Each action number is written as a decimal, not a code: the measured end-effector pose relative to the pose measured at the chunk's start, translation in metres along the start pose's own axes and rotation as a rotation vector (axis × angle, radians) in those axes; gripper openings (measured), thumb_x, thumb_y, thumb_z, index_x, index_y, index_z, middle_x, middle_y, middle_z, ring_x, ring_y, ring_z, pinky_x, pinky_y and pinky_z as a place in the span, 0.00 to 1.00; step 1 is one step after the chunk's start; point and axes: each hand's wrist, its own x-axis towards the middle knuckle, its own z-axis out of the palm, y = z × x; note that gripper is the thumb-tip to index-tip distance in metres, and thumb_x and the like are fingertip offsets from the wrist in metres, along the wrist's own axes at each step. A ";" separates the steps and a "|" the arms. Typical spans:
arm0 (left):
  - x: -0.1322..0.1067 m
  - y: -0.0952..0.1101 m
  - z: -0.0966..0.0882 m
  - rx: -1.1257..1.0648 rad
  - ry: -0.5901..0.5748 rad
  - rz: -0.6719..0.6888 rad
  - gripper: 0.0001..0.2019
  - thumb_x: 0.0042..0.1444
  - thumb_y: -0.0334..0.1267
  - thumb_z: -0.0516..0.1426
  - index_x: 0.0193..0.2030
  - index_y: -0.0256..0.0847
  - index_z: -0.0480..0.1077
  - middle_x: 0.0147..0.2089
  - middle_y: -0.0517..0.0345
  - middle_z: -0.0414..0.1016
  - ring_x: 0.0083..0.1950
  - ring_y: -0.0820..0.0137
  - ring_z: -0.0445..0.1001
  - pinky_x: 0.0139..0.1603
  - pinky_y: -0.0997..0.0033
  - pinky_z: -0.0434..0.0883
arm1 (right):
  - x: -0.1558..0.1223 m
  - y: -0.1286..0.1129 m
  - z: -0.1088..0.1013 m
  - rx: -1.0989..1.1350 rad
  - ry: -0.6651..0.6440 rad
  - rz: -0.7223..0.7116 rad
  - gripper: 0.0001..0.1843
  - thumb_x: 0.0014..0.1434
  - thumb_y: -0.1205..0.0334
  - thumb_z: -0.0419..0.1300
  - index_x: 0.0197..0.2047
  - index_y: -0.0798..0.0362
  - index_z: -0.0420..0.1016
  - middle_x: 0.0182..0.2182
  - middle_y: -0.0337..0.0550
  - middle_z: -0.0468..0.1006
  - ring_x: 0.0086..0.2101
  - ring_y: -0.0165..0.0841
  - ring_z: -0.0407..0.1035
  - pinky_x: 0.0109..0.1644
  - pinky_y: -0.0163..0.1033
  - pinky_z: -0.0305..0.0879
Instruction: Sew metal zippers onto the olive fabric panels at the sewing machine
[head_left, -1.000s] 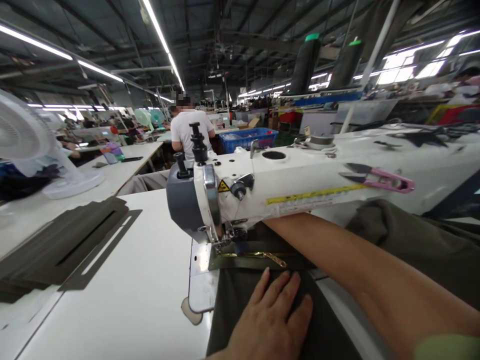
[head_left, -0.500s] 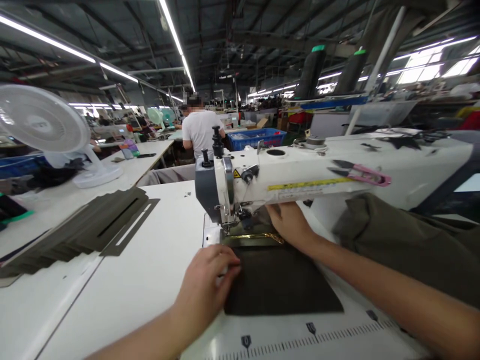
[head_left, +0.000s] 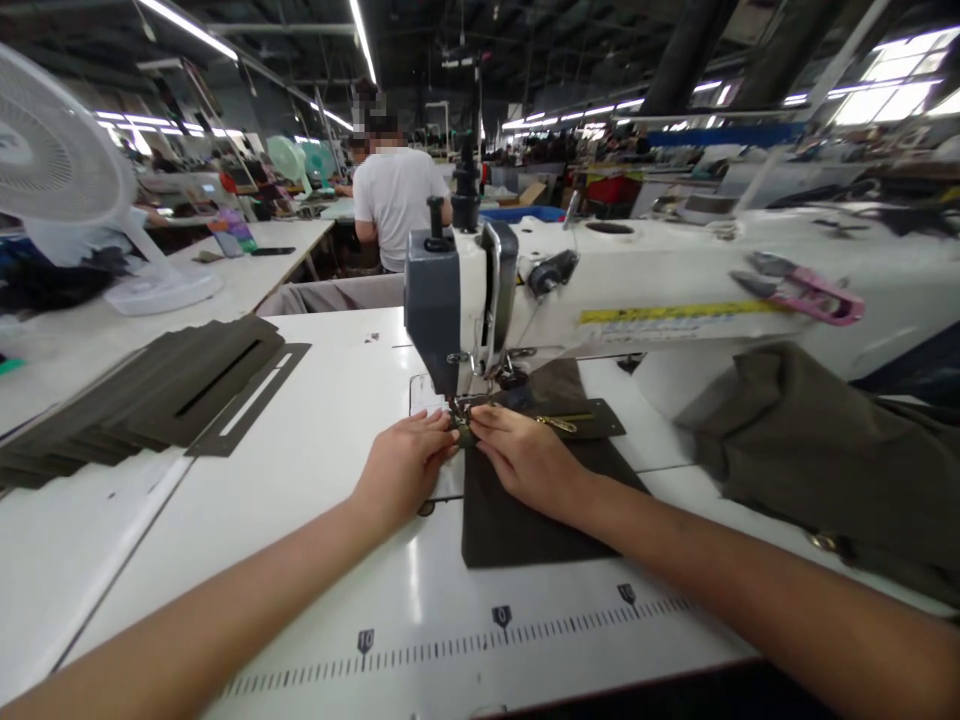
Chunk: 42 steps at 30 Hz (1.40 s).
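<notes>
A dark olive fabric panel (head_left: 525, 525) lies under the head of a white sewing machine (head_left: 645, 290), with a zipper (head_left: 562, 422) with gold teeth and pull across its upper part. Close to the needle, my left hand (head_left: 409, 455) grips the panel's left edge between fingertips and thumb. Just right of the needle, my right hand (head_left: 525, 455) holds the same fabric, fingers together and pointing left, covering part of the zipper. The small area between both sets of fingertips, under the presser foot (head_left: 459, 408), is partly hidden.
Olive fabric pieces with slots (head_left: 142, 395) are stacked at left, near a white fan (head_left: 60, 140). Bunched olive cloth (head_left: 810, 450) lies at right. Pink-handled thread snips (head_left: 806, 288) rest on the machine arm. A person in a white shirt (head_left: 401, 200) is beyond.
My right hand has come from behind the zipper to the near side, close to the needle. My left hand has moved up to the presser foot. The zipper end now shows at right.
</notes>
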 end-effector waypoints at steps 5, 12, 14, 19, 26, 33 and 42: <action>0.005 -0.001 -0.001 0.009 0.004 0.089 0.11 0.58 0.33 0.51 0.36 0.36 0.74 0.42 0.47 0.77 0.45 0.63 0.75 0.52 0.60 0.70 | 0.001 -0.002 -0.002 -0.032 -0.015 -0.005 0.14 0.56 0.72 0.50 0.43 0.65 0.71 0.46 0.55 0.73 0.48 0.39 0.66 0.56 0.42 0.60; 0.007 -0.002 0.000 0.038 0.018 0.069 0.10 0.58 0.33 0.51 0.35 0.36 0.73 0.41 0.48 0.77 0.44 0.63 0.76 0.51 0.59 0.70 | 0.004 0.002 0.000 -0.013 -0.042 0.021 0.12 0.57 0.72 0.49 0.42 0.62 0.71 0.46 0.54 0.73 0.48 0.39 0.65 0.56 0.43 0.60; 0.008 -0.003 0.000 0.050 0.012 0.058 0.09 0.57 0.32 0.51 0.34 0.37 0.73 0.41 0.50 0.77 0.43 0.64 0.76 0.51 0.60 0.70 | 0.005 0.003 0.000 0.000 -0.044 0.024 0.12 0.58 0.72 0.49 0.41 0.61 0.71 0.45 0.53 0.73 0.48 0.38 0.65 0.55 0.43 0.61; 0.010 -0.005 -0.001 0.056 -0.028 0.054 0.07 0.56 0.31 0.52 0.34 0.36 0.72 0.41 0.50 0.77 0.43 0.64 0.76 0.51 0.61 0.70 | 0.006 0.004 0.002 -0.016 -0.060 0.041 0.11 0.58 0.72 0.49 0.41 0.60 0.71 0.45 0.53 0.73 0.48 0.38 0.65 0.53 0.43 0.62; 0.011 -0.005 0.000 0.056 -0.057 0.022 0.07 0.54 0.29 0.53 0.36 0.37 0.72 0.42 0.51 0.77 0.44 0.64 0.75 0.53 0.60 0.69 | 0.007 0.005 0.004 -0.018 -0.053 0.067 0.09 0.58 0.71 0.50 0.38 0.59 0.71 0.43 0.53 0.74 0.46 0.39 0.66 0.52 0.42 0.62; 0.010 -0.006 0.000 0.034 -0.014 0.017 0.07 0.53 0.28 0.53 0.33 0.39 0.72 0.41 0.51 0.77 0.44 0.65 0.75 0.52 0.61 0.70 | 0.009 0.005 0.003 -0.014 -0.055 0.068 0.10 0.58 0.72 0.50 0.39 0.59 0.71 0.42 0.51 0.74 0.45 0.37 0.67 0.51 0.41 0.63; 0.011 -0.005 -0.003 -0.007 -0.037 0.010 0.07 0.53 0.28 0.53 0.32 0.39 0.71 0.42 0.52 0.77 0.44 0.65 0.75 0.52 0.60 0.70 | 0.008 0.006 0.004 0.020 -0.050 0.082 0.10 0.58 0.71 0.49 0.37 0.57 0.71 0.41 0.50 0.74 0.46 0.37 0.67 0.50 0.42 0.63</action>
